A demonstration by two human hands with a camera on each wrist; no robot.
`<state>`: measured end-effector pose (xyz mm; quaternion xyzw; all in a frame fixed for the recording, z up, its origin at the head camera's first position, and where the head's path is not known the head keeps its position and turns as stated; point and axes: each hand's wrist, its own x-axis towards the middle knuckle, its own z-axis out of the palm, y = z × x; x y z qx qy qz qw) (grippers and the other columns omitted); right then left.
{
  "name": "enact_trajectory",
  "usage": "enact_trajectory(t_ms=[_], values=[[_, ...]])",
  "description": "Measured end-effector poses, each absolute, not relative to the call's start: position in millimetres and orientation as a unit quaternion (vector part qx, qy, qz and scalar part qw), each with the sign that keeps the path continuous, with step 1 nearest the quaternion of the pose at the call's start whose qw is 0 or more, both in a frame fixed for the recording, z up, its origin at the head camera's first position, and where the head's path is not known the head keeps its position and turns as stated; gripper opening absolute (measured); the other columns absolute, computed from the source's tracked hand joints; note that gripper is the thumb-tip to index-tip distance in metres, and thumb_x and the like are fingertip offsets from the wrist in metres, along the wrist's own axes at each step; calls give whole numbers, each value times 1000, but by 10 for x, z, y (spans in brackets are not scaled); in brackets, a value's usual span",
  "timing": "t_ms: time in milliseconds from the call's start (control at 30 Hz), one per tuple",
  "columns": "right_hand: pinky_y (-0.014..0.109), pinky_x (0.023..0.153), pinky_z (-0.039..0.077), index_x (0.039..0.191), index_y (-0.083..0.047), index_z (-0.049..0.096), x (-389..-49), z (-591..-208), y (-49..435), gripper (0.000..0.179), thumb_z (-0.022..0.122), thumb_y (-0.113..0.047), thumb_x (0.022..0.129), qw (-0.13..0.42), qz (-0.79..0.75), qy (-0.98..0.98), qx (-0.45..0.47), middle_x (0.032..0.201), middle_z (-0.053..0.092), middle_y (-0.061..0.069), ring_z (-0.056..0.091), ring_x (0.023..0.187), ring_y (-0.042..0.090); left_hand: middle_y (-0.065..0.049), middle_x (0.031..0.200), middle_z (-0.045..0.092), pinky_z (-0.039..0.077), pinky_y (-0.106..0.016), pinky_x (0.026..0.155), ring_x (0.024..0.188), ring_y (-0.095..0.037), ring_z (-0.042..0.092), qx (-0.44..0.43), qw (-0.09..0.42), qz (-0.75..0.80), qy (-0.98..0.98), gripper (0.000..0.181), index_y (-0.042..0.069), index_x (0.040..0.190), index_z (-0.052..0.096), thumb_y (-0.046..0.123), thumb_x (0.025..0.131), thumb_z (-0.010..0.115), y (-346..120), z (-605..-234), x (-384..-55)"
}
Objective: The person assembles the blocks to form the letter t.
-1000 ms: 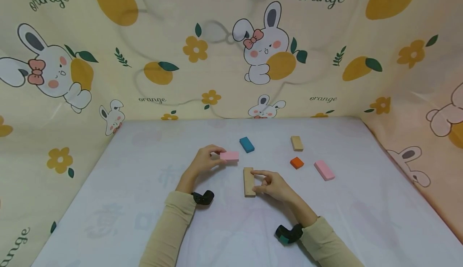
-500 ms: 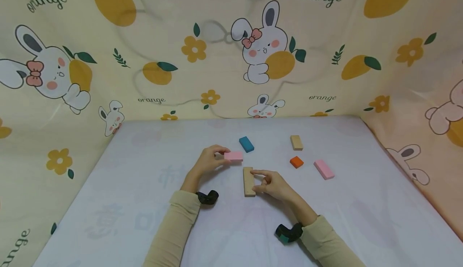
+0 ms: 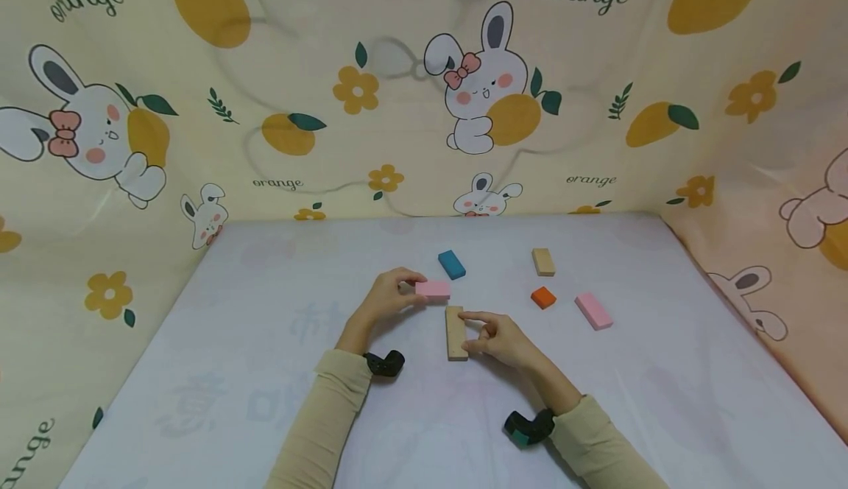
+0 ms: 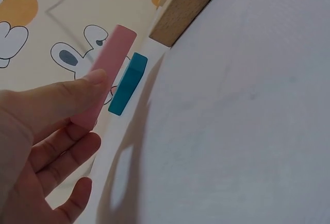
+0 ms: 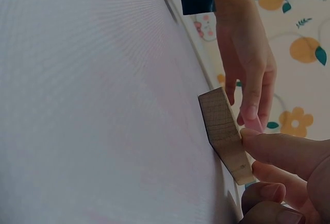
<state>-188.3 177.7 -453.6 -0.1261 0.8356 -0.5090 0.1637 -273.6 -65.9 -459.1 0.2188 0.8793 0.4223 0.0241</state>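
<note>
My left hand (image 3: 391,294) pinches a pink block (image 3: 433,291) between thumb and fingers. In the left wrist view the block (image 4: 109,72) is off the table, its lower end in the fingers. Just nearer lies a long plain wooden block (image 3: 456,336), pointing away from me. My right hand (image 3: 503,339) holds it at the right side with thumb and index finger, the other fingers curled in. From the right wrist view, the thumb presses the wooden block (image 5: 221,131), and the left hand (image 5: 247,64) with the pink block shows behind it.
A blue block (image 3: 452,264) lies behind the left hand's pink block. To the right are a short wooden block (image 3: 543,262), an orange block (image 3: 544,297) and another pink block (image 3: 593,311). A printed cloth (image 3: 397,106) hangs along the table's back edge.
My left hand has carried the pink block a little to the right and slightly nearer, to just beyond the wooden block's far end. The right hand has stayed in place.
</note>
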Motion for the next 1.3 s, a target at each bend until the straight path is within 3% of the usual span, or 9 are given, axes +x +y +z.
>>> enact_trajectory(t_ms=[433,833,1300], values=[[16,47,25,138,2,49,-1868,-4526,1767,59,70,-7,84,165,-510,835,-123,57,37,-5,33,50,5,-12,107,71,52,-43,93,101,-24,64,231,25,406,884,32,5,109,71,16,80,78,-604,-4625,-2715],[16,46,25,139,2,49,-1862,-4507,1766,60,70,-7,84,165,-512,833,-125,56,37,-5,32,49,4,-12,113,70,49,-46,103,108,-24,63,220,50,407,885,32,6,110,71,15,80,77,-571,-4633,-2696],[16,47,26,137,3,50,-1884,-4534,1770,58,70,-6,84,163,-504,839,-122,57,38,-6,33,51,4,-12,111,70,48,-44,104,107,-24,63,224,54,393,890,31,6,109,71,15,79,78,-549,-4640,-2700]])
